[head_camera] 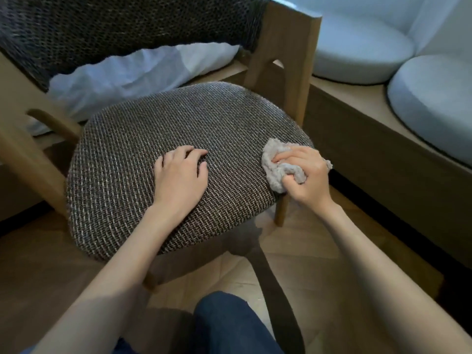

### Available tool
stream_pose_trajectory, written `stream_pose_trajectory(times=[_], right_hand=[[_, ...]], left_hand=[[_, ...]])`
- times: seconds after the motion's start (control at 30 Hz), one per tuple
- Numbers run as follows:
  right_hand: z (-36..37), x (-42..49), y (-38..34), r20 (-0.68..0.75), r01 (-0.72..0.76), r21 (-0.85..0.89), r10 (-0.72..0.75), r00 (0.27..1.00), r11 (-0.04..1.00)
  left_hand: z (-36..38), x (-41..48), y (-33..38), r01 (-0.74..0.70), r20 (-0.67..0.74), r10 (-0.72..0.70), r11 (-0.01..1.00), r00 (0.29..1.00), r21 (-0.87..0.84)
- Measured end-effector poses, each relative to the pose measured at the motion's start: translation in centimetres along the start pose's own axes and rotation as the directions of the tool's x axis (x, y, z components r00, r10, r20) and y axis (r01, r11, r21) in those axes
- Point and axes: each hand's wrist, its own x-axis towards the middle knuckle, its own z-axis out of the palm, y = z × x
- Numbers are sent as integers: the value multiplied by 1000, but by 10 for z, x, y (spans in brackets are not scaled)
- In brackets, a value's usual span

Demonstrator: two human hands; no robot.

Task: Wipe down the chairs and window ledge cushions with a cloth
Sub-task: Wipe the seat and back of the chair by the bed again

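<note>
A wooden chair with a round brown woven seat [143,159] fills the middle of the view; its woven backrest [122,29] runs along the top. My right hand [306,175] grips a crumpled grey cloth [274,167] at the seat's right edge. My left hand [181,172] rests on the middle of the seat with its fingers lightly bent, holding nothing. Two pale round window ledge cushions [357,49] [434,98] lie on the wooden ledge at the right.
A white pillow [122,77] lies behind the chair seat. The wooden ledge front [383,159] stands close to the chair's right side. Wooden floor [319,264] shows below, and my knee in dark blue trousers [224,325] is at the bottom.
</note>
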Motion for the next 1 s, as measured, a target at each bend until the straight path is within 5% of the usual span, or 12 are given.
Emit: stream_pose_trajectory(times=[0.17, 0.3, 0.47, 0.7, 1.0], right_hand=[[-6, 15, 18, -119, -285, 86, 294, 948, 955], [5, 10, 7, -256, -357, 100, 371, 893, 929], [24, -20, -27, -316, -294, 112, 315, 895, 949], [68, -42, -103, -161, -93, 44, 99, 982, 995], [136, -50, -218, -13, -114, 63, 115, 993, 992]], left_hand=[[3, 2, -1, 0, 5, 0, 1000, 1000, 13], [0, 2, -5, -17, 13, 18, 998, 1000, -55], [-15, -6, -25, -50, 51, 55, 994, 997, -98], [-43, -25, -68, 26, 111, -26, 1000, 993, -1], [-77, -39, -101, 101, 87, -91, 988, 992, -113]])
